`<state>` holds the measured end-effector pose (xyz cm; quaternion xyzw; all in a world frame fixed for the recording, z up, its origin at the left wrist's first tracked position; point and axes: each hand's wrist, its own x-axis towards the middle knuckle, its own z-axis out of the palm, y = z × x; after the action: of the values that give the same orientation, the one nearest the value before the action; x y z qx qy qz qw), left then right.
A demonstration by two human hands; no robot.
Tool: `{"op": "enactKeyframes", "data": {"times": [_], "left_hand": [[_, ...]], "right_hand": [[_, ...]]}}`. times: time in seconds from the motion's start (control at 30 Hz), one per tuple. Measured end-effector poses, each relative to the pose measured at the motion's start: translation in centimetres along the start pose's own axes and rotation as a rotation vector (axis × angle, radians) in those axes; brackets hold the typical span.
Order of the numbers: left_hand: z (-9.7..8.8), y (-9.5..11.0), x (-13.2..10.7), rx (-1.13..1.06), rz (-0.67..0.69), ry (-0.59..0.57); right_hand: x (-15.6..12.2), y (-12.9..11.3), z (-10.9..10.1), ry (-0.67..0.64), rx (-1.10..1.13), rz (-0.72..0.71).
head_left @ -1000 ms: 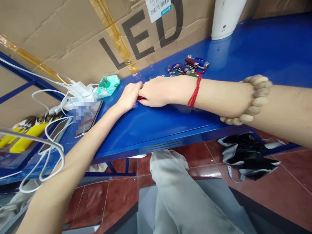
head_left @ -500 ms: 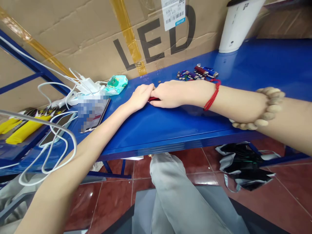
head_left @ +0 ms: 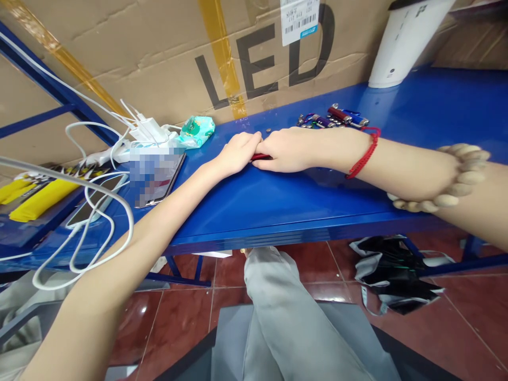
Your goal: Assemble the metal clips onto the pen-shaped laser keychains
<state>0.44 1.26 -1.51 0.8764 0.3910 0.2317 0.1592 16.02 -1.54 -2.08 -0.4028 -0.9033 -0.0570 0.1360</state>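
Observation:
My left hand (head_left: pixel 240 153) and my right hand (head_left: pixel 288 151) meet over the blue tabletop (head_left: pixel 254 201), fingers closed together. Between them shows a sliver of a red keychain flashlight (head_left: pixel 262 156); most of it is covered by fingers. Right behind my right hand lies a small pile of similar metal tubes in purple, blue and red, among them a red flashlight (head_left: pixel 339 114) and a blue flashlight (head_left: pixel 356 118), with small silvery parts. A tiny round metal piece (head_left: pixel 269 130) lies just beyond my fingertips.
A large cardboard box (head_left: pixel 159 63) stands along the back. At the right rear is a white cup (head_left: pixel 405 47). To the left are a teal soft pack (head_left: pixel 198 131), a phone (head_left: pixel 159 177), white chargers (head_left: pixel 146 129), looping cables (head_left: pixel 130 222) above my left forearm, and yellow packages (head_left: pixel 47 203).
The view has shifted slightly, so the hands and table items appear a little further right. Both hands stay together around the red flashlight, with little visible change in grip.

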Motion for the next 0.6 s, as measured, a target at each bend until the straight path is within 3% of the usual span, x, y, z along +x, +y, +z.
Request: {"op": "enactKeyframes", "data": {"times": [0.17,0.5,0.6], "left_hand": [[-0.1,0.3,0.0,0.045,-0.005,-0.013],[-0.5,0.5,0.1,0.062,0.027,-0.03],[-0.7,0.7,0.0,0.07,0.024,-0.041]], "right_hand": [[-0.2,-1.2,-1.4,-0.114,-0.001,0.026],[-0.7,-2.7,-2.5,-0.118,-0.037,0.097],[0.3,-2.5,-1.9,-0.084,0.042,0.146]]}}
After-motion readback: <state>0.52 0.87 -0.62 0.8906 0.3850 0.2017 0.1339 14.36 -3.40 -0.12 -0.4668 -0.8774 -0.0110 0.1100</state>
